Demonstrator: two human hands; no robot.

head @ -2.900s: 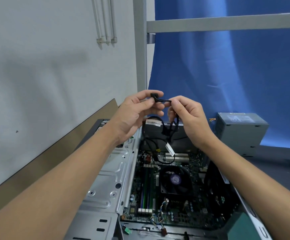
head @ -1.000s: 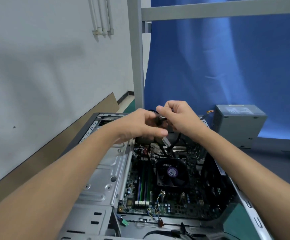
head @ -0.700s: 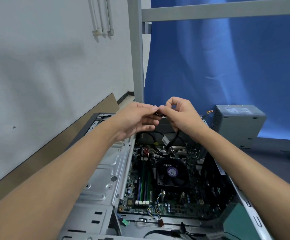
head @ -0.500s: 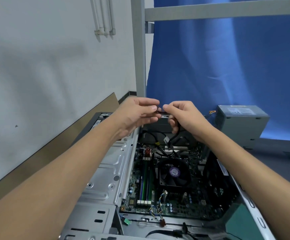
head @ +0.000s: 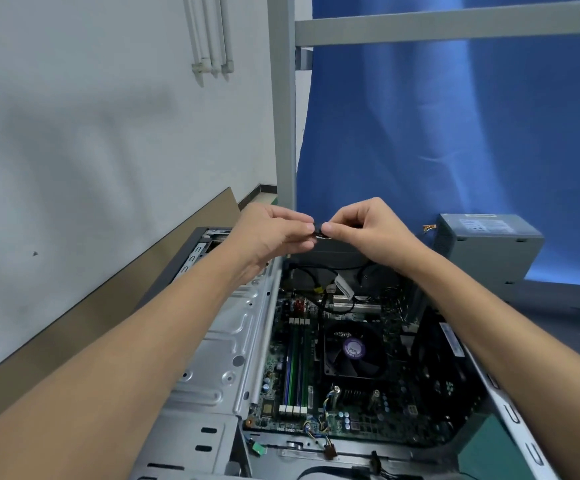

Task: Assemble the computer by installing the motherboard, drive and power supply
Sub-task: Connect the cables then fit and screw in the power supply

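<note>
An open grey computer case (head: 219, 344) lies on its side with the green motherboard (head: 319, 393) inside, a black CPU fan (head: 352, 349) at its middle. My left hand (head: 271, 237) and my right hand (head: 368, 230) meet above the case's far end, fingertips pinching a small black cable connector (head: 319, 232) between them. Black cables (head: 319, 282) with a white tag hang below the hands onto the board. A dark drive (head: 337, 251) sits at the far end, mostly hidden by the hands. The grey power supply (head: 489, 247) stands outside the case at the right.
A white wall and a brown board (head: 115, 306) run along the left. A grey metal frame post (head: 285, 116) and a blue cloth backdrop (head: 455, 133) rise behind the case. The dark tabletop (head: 565, 327) extends to the right.
Both hands dropped from a higher hold toward the case's far end, briefly closed together, then settled with fingertips pinching the connector. The dangling cable now lies lower on the board.
</note>
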